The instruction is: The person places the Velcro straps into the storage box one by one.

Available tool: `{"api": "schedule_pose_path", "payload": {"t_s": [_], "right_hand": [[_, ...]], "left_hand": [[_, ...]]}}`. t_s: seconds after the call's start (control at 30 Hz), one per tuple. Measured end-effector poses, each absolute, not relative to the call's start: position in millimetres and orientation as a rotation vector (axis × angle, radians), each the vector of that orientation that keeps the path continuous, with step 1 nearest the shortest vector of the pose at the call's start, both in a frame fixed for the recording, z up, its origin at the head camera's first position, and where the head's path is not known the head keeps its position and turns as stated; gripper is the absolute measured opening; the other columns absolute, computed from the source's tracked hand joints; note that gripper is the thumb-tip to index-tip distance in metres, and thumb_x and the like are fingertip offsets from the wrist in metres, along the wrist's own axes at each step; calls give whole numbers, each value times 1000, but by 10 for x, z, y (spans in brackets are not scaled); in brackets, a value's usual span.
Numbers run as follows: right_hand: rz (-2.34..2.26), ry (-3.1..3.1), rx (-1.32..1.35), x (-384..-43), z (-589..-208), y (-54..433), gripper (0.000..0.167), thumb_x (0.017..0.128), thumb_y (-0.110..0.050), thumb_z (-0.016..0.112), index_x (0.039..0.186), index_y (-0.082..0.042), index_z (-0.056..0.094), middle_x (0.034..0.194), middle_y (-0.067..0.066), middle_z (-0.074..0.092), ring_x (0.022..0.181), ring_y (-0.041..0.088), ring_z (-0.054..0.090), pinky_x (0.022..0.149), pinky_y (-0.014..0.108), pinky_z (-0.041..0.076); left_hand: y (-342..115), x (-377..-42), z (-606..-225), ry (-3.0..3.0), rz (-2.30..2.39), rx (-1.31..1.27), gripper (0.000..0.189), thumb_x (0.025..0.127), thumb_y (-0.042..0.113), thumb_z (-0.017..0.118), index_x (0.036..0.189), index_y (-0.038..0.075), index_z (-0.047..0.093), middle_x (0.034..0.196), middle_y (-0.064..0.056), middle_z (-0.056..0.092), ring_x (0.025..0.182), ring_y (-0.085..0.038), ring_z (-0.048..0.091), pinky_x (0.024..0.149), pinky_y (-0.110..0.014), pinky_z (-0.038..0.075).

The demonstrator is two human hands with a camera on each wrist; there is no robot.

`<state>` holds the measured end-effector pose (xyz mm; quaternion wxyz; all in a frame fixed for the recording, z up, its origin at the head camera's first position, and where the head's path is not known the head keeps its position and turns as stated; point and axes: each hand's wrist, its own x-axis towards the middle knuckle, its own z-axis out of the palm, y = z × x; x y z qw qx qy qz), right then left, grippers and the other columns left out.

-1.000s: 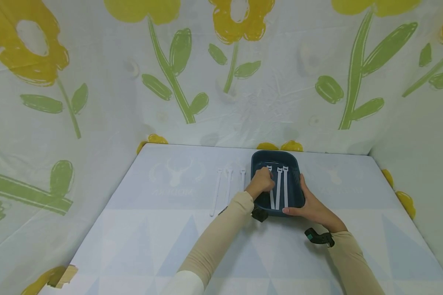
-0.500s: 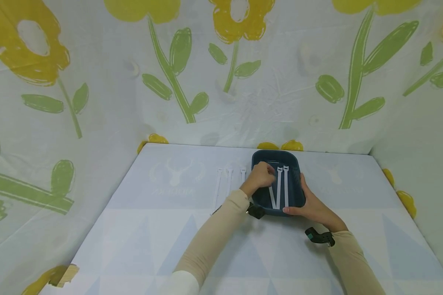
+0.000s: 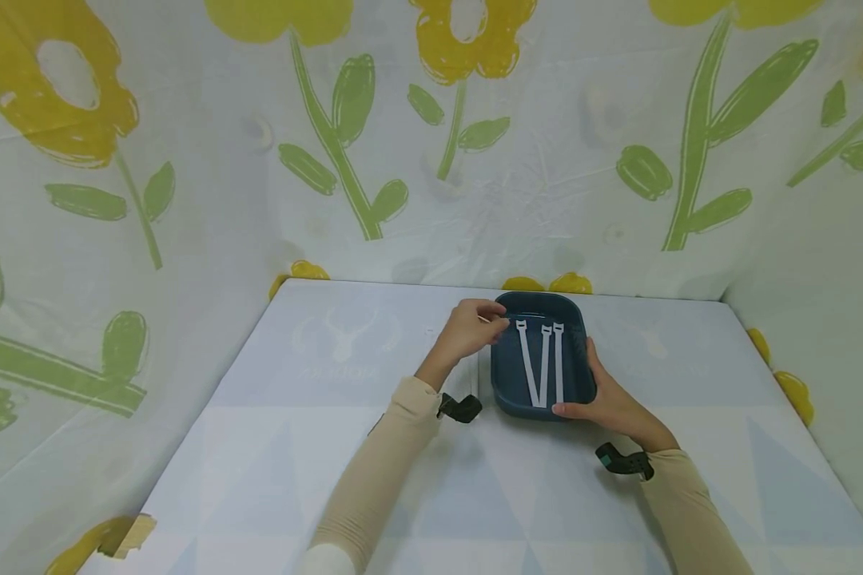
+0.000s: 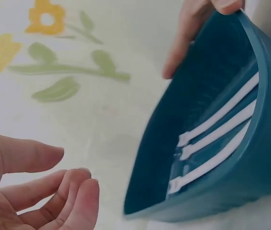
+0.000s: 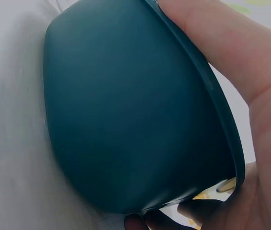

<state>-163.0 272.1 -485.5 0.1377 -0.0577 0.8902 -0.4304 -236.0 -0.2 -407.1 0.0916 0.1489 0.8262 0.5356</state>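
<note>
A dark teal plastic tray stands on the table with three white cable ties lying in it. The leftmost cable tie slants, while the middle one and the right one run nearly straight. My right hand grips the tray's near right corner, thumb on the rim and fingers along the outer wall. Beside the tray's left rim, my left hand is raised with loosely bent fingers, nothing between them in the left wrist view.
Another white cable tie lies on the table left of the tray, partly under my left hand. More ties there are mostly hidden by the hand and sleeve. A flower-printed curtain encloses the table's back and sides.
My left hand has let go of the leftmost cable tie in the tray and moved up and left, out past the rim. My right hand keeps its grip on the tray.
</note>
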Motion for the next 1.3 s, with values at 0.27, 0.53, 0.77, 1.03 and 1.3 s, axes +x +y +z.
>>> {"api": "schedule_pose_path", "payload": {"t_s": [0.27, 0.53, 0.77, 1.03, 1.3], "right_hand": [[-1255, 2571, -164, -1622, -4850, 2708, 141, 81, -40, 86, 161, -19, -28, 173, 23, -13, 157, 55, 1, 120, 78, 15], [-1244, 2578, -162, -1624, -4850, 2708, 140, 81, -39, 85, 161, -19, -28, 173, 24, -13, 157, 55, 1, 121, 78, 14], [-1252, 2582, -171, -1625, -4864, 2714, 140, 80, -38, 86, 161, -18, -27, 173, 23, -13, 158, 55, 1, 120, 78, 14], [-1243, 2587, -177, -1634, -4879, 2735, 142, 80, -40, 86, 160, -20, -29, 172, 23, -14, 157, 55, 2, 120, 78, 15], [-1221, 2601, -174, -1645, -4878, 2726, 142, 80, -41, 86, 160, -17, -29, 172, 25, -13, 157, 56, 3, 120, 78, 16]], "left_hand": [[-383, -2212, -4071, 2507, 1714, 446, 32, 100, 17, 66, 129, 3, 69, 112, -16, 73, 96, -33, 75, 80, -30, 64], [-684, -2097, -4101, 2576, 1873, 390, 30, 99, 13, 69, 127, 3, 70, 108, -18, 71, 91, -29, 74, 79, -31, 65], [-871, -2020, -4137, 2588, 1959, 286, 28, 100, 13, 68, 126, 3, 71, 109, -18, 69, 91, -24, 73, 79, -27, 64], [-1004, -2031, -4196, 2608, 1981, 194, 28, 99, 13, 68, 125, 3, 71, 109, -19, 71, 87, -17, 72, 78, -26, 63], [-1098, -2110, -4317, 2614, 1967, 50, 29, 99, 14, 69, 125, 3, 71, 111, -20, 71, 91, -27, 73, 79, -28, 64]]}}
